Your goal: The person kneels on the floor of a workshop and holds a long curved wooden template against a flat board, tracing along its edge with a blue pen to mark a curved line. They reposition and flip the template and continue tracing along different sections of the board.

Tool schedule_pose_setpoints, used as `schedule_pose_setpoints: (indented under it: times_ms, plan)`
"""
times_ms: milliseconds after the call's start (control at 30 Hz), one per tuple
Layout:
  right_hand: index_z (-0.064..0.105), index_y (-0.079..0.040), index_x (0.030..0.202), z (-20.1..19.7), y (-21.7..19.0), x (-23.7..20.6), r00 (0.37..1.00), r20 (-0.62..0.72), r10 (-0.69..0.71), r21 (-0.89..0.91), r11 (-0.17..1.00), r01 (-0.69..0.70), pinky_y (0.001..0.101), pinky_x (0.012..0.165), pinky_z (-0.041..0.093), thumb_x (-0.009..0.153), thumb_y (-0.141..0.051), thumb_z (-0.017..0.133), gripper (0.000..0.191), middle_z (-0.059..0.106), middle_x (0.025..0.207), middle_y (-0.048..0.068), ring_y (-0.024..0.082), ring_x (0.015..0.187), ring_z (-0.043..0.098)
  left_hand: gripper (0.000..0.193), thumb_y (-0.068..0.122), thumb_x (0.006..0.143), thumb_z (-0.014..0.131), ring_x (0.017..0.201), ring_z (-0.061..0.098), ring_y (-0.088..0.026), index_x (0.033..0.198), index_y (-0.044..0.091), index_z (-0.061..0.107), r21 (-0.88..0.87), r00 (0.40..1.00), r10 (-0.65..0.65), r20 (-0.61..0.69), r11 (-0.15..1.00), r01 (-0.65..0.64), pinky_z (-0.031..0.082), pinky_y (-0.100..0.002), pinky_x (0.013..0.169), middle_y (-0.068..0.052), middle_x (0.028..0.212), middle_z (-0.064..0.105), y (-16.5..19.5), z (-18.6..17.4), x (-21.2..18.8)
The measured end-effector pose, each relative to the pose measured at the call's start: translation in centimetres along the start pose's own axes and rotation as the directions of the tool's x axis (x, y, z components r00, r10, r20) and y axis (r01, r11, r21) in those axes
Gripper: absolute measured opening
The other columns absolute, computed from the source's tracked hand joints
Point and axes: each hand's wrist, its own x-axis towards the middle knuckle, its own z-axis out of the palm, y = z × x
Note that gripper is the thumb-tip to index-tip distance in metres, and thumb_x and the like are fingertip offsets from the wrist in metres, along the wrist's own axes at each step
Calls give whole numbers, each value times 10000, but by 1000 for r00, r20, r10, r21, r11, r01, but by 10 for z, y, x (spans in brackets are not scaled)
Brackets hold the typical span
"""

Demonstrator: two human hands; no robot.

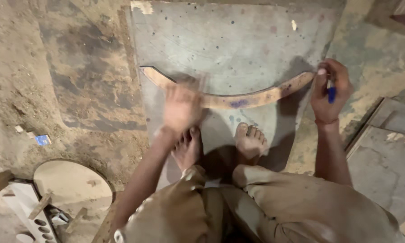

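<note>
While the person squats barefoot on a grey board, these things lie in the head view, left to right:

Far left floor: sandy, dusty ground with a small blue-and-white packet (pixel 42 140) lying on it, well apart from the hands.

Lower left corner: a round pale disc (pixel 72 186) flat on the ground, with a white perforated piece (pixel 33 213) and wooden offcuts just beside it.

Grey board (pixel 238 40): a large flat sheet, speckled with dark spots, lying on the floor under the person's feet.

Curved wooden template (pixel 238 100): a long, thin arc of brownish wood lying flat on the grey board, ends turned up away from the person, a purple mark near its middle.

Left hand (pixel 182 108): over the left part of the curved wooden template, palm down — it is blurred, so I cannot tell how far the fingers are spread or whether they grip the wood or only press on it.

Feet: the left foot (pixel 187 146) sits just below the left hand, the right foot (pixel 251 141) near the middle of the arc, both on the board.

Right hand (pixel 330 92): at the right tip of the template, fingers curled closed around a blue pen (pixel 332 94) — its body shows between the fingers, pointing down at the board.

Right edge: more grey sheets (pixel 384 153) stacked flat on the floor.
</note>
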Motion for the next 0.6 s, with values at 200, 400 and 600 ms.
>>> schedule_pose_setpoints:
  times_ms: [200,400,600]
  plan:
    - [516,-8,1494,32,32,-55,986,-113,121,140,985,-104,349,1091,490,1161,-201,658,411,593,1446,139,234,1313,598,758,349,1041,664,1573,320,-411,1630,7,332,-443,823,-361,-439,884,152,285,-575,1285,-253,1674,345,-79,3,-12]
    - [500,-2,1498,47,42,-67,965,-176,196,209,965,-158,375,1201,463,1148,-244,659,455,549,1482,128,248,1374,566,858,356,986,748,1570,286,-428,1614,-25,305,-663,751,-484,-449,744,83,322,-577,1274,-284,1672,306,-73,16,-12]
    - [498,3,1470,40,34,-80,965,-190,181,211,967,-140,384,1189,459,1157,-285,655,453,580,1473,149,264,1355,578,863,392,986,773,1567,356,-435,1605,-38,351,-653,753,-483,-446,751,95,340,-573,1289,-273,1653,394,-72,23,-25]
